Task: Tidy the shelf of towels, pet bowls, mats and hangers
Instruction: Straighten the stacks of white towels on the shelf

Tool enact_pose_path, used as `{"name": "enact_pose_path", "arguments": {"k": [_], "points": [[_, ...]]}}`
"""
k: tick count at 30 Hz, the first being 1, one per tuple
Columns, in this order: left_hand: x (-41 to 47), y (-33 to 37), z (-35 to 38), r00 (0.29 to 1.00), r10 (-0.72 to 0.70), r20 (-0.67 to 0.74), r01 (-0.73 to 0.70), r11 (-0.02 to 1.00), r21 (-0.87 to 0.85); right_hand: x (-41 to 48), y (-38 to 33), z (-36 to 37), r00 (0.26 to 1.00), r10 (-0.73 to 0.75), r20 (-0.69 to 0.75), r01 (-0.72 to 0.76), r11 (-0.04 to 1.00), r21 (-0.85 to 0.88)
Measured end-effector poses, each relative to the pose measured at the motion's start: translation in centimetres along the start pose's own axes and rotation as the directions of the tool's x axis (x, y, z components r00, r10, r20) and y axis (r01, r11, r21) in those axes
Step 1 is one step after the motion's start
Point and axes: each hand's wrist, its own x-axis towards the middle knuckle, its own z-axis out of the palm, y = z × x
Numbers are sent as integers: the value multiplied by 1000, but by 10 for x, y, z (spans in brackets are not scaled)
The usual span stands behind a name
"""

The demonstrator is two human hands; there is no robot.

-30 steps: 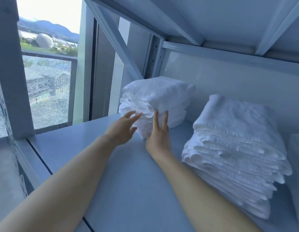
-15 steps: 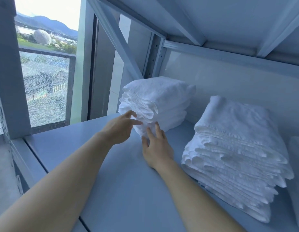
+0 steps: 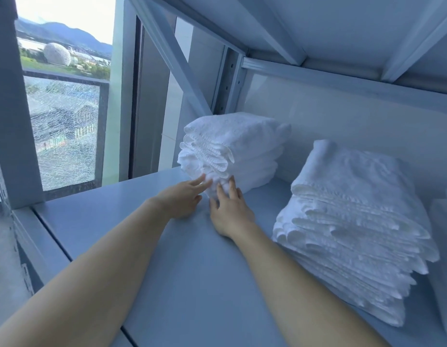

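A small stack of folded white towels (image 3: 245,144) sits at the back left of the pale blue shelf board (image 3: 192,284). My left hand (image 3: 182,199) and my right hand (image 3: 230,211) lie side by side at the stack's near bottom corner, fingers spread and fingertips touching the lowest towels. Neither hand has closed on anything. To the right lies a larger, slumped stack of white towels (image 3: 355,221), apart from both hands.
More white fabric (image 3: 446,241) shows at the right edge. The shelf above (image 3: 330,23) hangs low over the towels, with a diagonal brace (image 3: 177,68) and uprights at the back left. A window (image 3: 64,108) is beyond the shelf's left end.
Both hands have dropped from the middle of the small stack's front to its bottom corner. The right hand went from upright against the towels to low on the board.
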Motion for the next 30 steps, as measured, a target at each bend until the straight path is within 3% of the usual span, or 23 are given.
{"name": "enact_pose_path", "arguments": {"k": [8, 19, 24, 30], "points": [[-21, 1, -21, 979, 37, -202, -53, 996, -73, -29, -4, -18, 999, -20, -36, 21, 999, 31], [-59, 57, -82, 920, 164, -357, -150, 986, 68, -87, -4, -105, 923, -159, -350, 158, 987, -33], [-64, 122, -87, 885, 296, -360, -284, 955, 86, -127, 38, -141, 881, -144, -450, 108, 989, -105], [-69, 187, -51, 777, 509, -371, -493, 858, 145, -177, 111, -137, 889, -64, -453, -49, 971, -232]]}}
